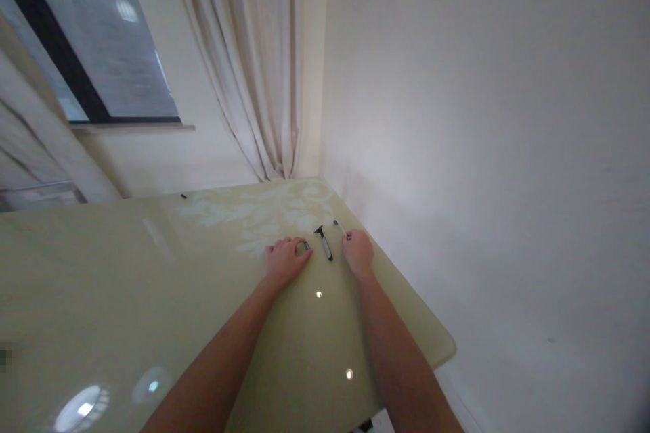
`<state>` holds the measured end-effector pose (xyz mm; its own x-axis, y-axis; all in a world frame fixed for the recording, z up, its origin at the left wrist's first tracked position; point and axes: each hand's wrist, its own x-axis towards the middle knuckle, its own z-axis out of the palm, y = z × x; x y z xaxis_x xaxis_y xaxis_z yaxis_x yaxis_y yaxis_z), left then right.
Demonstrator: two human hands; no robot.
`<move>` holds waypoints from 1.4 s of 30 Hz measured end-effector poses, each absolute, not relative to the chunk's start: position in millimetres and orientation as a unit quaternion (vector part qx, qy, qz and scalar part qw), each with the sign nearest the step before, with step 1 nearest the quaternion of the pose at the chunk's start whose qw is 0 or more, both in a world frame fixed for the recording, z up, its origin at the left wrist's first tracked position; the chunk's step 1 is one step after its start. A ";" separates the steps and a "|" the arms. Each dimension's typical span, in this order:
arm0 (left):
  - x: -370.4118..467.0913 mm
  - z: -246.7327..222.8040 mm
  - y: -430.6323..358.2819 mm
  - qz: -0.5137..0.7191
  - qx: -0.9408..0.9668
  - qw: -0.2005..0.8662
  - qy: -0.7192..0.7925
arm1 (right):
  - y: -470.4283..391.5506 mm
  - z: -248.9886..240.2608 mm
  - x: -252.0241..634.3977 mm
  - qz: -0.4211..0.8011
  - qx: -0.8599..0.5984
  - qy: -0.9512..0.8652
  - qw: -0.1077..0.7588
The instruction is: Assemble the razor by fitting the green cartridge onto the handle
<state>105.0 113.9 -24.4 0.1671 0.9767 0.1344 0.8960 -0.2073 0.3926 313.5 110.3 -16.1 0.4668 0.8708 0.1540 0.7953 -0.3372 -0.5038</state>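
On the tabletop, a razor with a black head and grey handle lies between my two hands. My right hand is closed around the near end of a slim white toothbrush, whose dark head points away toward the far left. To the razor's left, my left hand rests on the table with thumb and forefinger curved around a small dark object. That object is too small to name, and part of it is hidden by the fingers.
The glossy pale green table carries a leaf pattern and light reflections. A small black item lies near its far edge. A white wall runs along the right side; beige curtains hang behind, beside a window.
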 end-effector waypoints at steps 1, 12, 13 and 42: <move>104.8 -24.4 113.6 0.180 0.757 0.112 0.618 | 109.9 -16.8 314.4 0.066 -0.815 -0.511 0.265; 102.4 -27.0 113.7 0.195 0.757 0.122 0.612 | 104.9 -19.2 321.9 0.057 -0.820 -0.502 0.269; 102.3 -27.7 113.7 0.199 0.756 0.123 0.612 | 104.9 -19.0 321.9 0.057 -0.821 -0.501 0.268; 33.9 -55.2 24.8 0.257 0.840 0.126 0.462 | 23.4 22.9 184.5 0.312 -0.359 -0.830 0.291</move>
